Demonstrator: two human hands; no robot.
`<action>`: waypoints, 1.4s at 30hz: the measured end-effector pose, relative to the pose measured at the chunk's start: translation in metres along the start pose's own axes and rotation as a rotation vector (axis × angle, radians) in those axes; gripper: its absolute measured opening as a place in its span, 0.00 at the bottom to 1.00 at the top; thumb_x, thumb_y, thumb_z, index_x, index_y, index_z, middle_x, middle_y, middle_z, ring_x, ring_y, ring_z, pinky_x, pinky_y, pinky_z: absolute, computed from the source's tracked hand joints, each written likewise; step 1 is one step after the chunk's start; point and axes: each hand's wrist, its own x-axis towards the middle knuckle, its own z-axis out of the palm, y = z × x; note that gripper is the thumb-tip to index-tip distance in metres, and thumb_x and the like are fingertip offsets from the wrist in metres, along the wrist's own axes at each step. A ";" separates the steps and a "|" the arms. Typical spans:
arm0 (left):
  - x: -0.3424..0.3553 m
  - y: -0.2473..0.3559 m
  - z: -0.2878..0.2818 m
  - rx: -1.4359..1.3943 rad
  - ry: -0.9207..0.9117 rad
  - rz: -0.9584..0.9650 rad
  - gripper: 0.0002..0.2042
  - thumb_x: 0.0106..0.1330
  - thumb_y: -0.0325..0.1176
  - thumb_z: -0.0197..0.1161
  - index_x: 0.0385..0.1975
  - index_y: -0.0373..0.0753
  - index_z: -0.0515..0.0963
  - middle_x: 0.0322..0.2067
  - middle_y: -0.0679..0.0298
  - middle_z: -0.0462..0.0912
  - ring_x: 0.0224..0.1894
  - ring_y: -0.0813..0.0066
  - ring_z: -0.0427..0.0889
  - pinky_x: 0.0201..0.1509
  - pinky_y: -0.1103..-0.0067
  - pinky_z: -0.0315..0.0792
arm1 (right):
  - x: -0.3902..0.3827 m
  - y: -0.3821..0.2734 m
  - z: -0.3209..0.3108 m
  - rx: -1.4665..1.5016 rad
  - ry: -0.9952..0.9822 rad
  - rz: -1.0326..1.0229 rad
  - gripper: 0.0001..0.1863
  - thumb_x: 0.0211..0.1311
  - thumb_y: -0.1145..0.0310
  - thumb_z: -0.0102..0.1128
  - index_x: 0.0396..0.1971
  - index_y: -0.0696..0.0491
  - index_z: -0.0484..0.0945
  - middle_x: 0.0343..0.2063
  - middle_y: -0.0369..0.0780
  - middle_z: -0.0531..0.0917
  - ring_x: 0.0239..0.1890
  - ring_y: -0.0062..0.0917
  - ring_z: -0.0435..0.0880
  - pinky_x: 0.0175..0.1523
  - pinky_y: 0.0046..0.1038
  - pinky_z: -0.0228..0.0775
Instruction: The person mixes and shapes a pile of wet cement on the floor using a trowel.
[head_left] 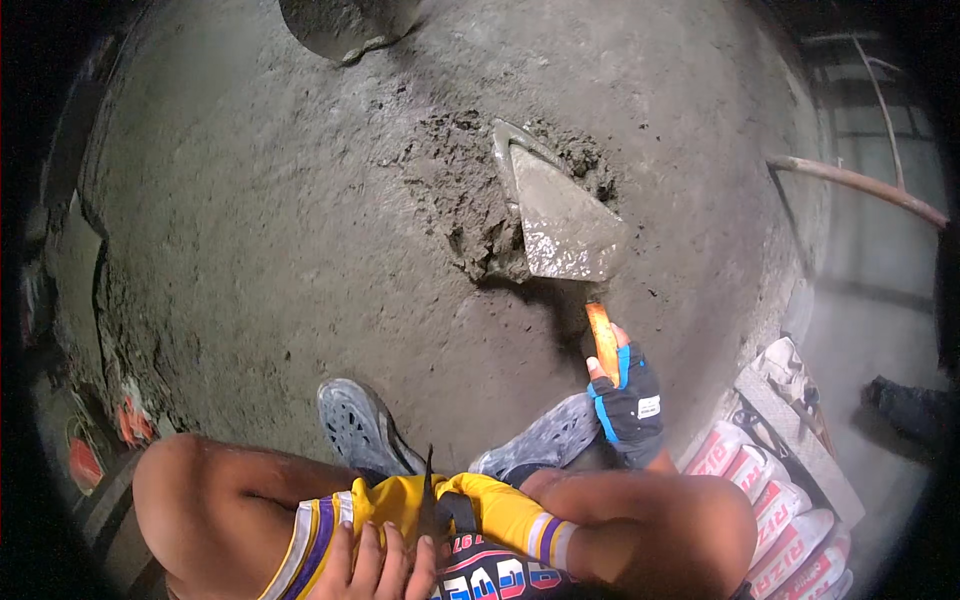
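Note:
My right hand (632, 400), in a black and blue fingerless glove, is closed round the orange handle of a trowel (572, 225). The trowel's flat pointed blade is coated with wet grey mortar and lies over a rough heap of mortar (462, 205). A smeared groove shows at the blade's tip. My left hand (382, 568) is bare and rests at my lap by the yellow shorts, its fingers stretched out and holding nothing. I squat with my grey clogs (365, 425) on the cement surface (260, 250).
A round, cement-covered object (350, 25) sits at the far edge. Stacked printed sacks (790, 520) lie at the lower right, near a pale board (805, 450). A wooden pole (855, 182) juts in from the right. Orange items (130, 420) lie at the left.

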 end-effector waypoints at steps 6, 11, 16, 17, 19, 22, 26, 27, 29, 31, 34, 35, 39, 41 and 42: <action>-0.001 -0.012 -0.014 -0.111 -0.045 0.060 0.74 0.32 0.80 0.65 0.72 0.28 0.40 0.74 0.51 0.48 0.77 0.68 0.47 0.79 0.80 0.40 | 0.004 -0.005 -0.006 0.066 -0.044 0.048 0.28 0.63 0.69 0.61 0.62 0.59 0.67 0.49 0.55 0.79 0.49 0.49 0.80 0.53 0.40 0.72; 0.005 -0.020 -0.024 -0.179 -0.079 0.076 0.74 0.33 0.80 0.64 0.72 0.28 0.41 0.74 0.51 0.48 0.77 0.68 0.47 0.79 0.80 0.40 | -0.009 -0.012 -0.006 0.041 -0.080 0.200 0.28 0.62 0.66 0.64 0.61 0.54 0.70 0.45 0.48 0.82 0.50 0.40 0.82 0.56 0.36 0.71; 0.005 -0.025 -0.031 -0.233 -0.104 0.106 0.74 0.33 0.81 0.63 0.72 0.27 0.41 0.74 0.51 0.48 0.77 0.69 0.47 0.79 0.81 0.40 | -0.107 -0.042 -0.040 0.156 -0.315 0.401 0.27 0.63 0.65 0.64 0.61 0.55 0.70 0.45 0.49 0.81 0.49 0.40 0.82 0.55 0.36 0.72; 0.006 -0.026 -0.033 -0.242 -0.111 0.116 0.74 0.33 0.81 0.63 0.72 0.27 0.41 0.74 0.51 0.48 0.77 0.69 0.47 0.79 0.81 0.40 | -0.118 -0.044 -0.043 0.167 -0.323 0.415 0.27 0.63 0.65 0.64 0.61 0.55 0.70 0.45 0.49 0.81 0.49 0.41 0.82 0.54 0.37 0.72; 0.008 -0.029 -0.036 -0.264 -0.130 0.131 0.74 0.33 0.81 0.63 0.72 0.27 0.41 0.74 0.51 0.48 0.76 0.69 0.47 0.79 0.81 0.40 | -0.125 -0.041 -0.045 0.180 -0.312 0.434 0.27 0.63 0.65 0.64 0.60 0.56 0.70 0.46 0.49 0.81 0.49 0.41 0.82 0.54 0.37 0.72; 0.010 -0.031 -0.039 -0.291 -0.161 0.167 0.74 0.33 0.82 0.62 0.72 0.26 0.41 0.74 0.51 0.49 0.76 0.70 0.48 0.79 0.81 0.40 | -0.127 -0.038 -0.045 0.196 -0.284 0.440 0.27 0.63 0.65 0.64 0.60 0.56 0.70 0.46 0.50 0.81 0.48 0.41 0.82 0.54 0.37 0.72; 0.013 -0.039 -0.047 -0.315 -0.201 0.231 0.75 0.33 0.82 0.62 0.72 0.26 0.41 0.73 0.51 0.49 0.76 0.70 0.48 0.79 0.82 0.39 | -0.119 -0.031 -0.038 0.203 -0.210 0.415 0.27 0.63 0.64 0.64 0.59 0.57 0.70 0.46 0.50 0.81 0.48 0.42 0.81 0.53 0.38 0.72; 0.013 -0.044 -0.053 -0.310 -0.201 0.232 0.75 0.33 0.82 0.62 0.72 0.26 0.41 0.73 0.51 0.49 0.76 0.70 0.48 0.79 0.82 0.39 | -0.111 -0.025 -0.033 0.192 -0.170 0.399 0.27 0.63 0.64 0.64 0.59 0.57 0.70 0.46 0.51 0.81 0.48 0.42 0.81 0.53 0.38 0.72; 0.016 -0.054 -0.065 -0.428 -0.173 0.209 0.75 0.30 0.80 0.64 0.72 0.26 0.40 0.73 0.52 0.49 0.76 0.70 0.48 0.80 0.80 0.39 | -0.084 -0.010 -0.021 0.159 -0.063 0.353 0.27 0.63 0.64 0.64 0.59 0.57 0.70 0.46 0.51 0.80 0.47 0.42 0.81 0.52 0.38 0.72; 0.017 -0.050 -0.047 -0.573 0.029 0.102 0.74 0.30 0.76 0.66 0.72 0.26 0.40 0.73 0.52 0.49 0.76 0.70 0.47 0.80 0.79 0.38 | -0.042 0.014 -0.017 0.097 0.122 0.275 0.27 0.64 0.63 0.64 0.59 0.57 0.70 0.46 0.51 0.80 0.47 0.42 0.81 0.52 0.39 0.73; 0.016 -0.039 -0.031 -0.738 0.226 -0.034 0.73 0.29 0.73 0.68 0.72 0.28 0.41 0.73 0.53 0.50 0.77 0.70 0.46 0.81 0.78 0.38 | 0.001 0.012 -0.049 0.129 0.297 0.270 0.27 0.61 0.61 0.67 0.56 0.58 0.71 0.41 0.48 0.81 0.42 0.36 0.81 0.49 0.37 0.73; 0.013 -0.035 -0.030 -0.732 0.138 -0.028 0.73 0.29 0.73 0.68 0.72 0.29 0.41 0.73 0.53 0.49 0.77 0.70 0.46 0.81 0.78 0.38 | 0.012 0.007 -0.068 -0.021 0.382 0.194 0.29 0.60 0.60 0.69 0.56 0.58 0.71 0.38 0.45 0.81 0.40 0.33 0.80 0.48 0.36 0.73; 0.013 -0.029 -0.029 -0.905 -0.070 -0.078 0.73 0.29 0.73 0.68 0.72 0.30 0.41 0.73 0.54 0.49 0.77 0.69 0.46 0.81 0.77 0.37 | 0.045 0.006 -0.108 0.282 0.666 0.118 0.19 0.56 0.64 0.68 0.43 0.56 0.73 0.30 0.38 0.78 0.29 0.25 0.79 0.37 0.27 0.73; 0.011 -0.026 -0.021 -1.014 -0.120 -0.112 0.72 0.29 0.73 0.69 0.73 0.31 0.42 0.73 0.55 0.48 0.77 0.69 0.45 0.81 0.77 0.37 | 0.051 -0.005 -0.105 0.513 0.572 0.210 0.13 0.62 0.67 0.61 0.44 0.51 0.70 0.26 0.32 0.73 0.26 0.17 0.73 0.32 0.20 0.66; 0.006 -0.021 -0.016 -1.018 -0.123 -0.103 0.72 0.29 0.73 0.69 0.73 0.31 0.42 0.73 0.55 0.48 0.77 0.69 0.45 0.81 0.77 0.37 | 0.053 0.002 -0.097 0.388 0.496 0.245 0.09 0.62 0.66 0.61 0.38 0.49 0.71 0.23 0.30 0.72 0.23 0.16 0.71 0.30 0.20 0.63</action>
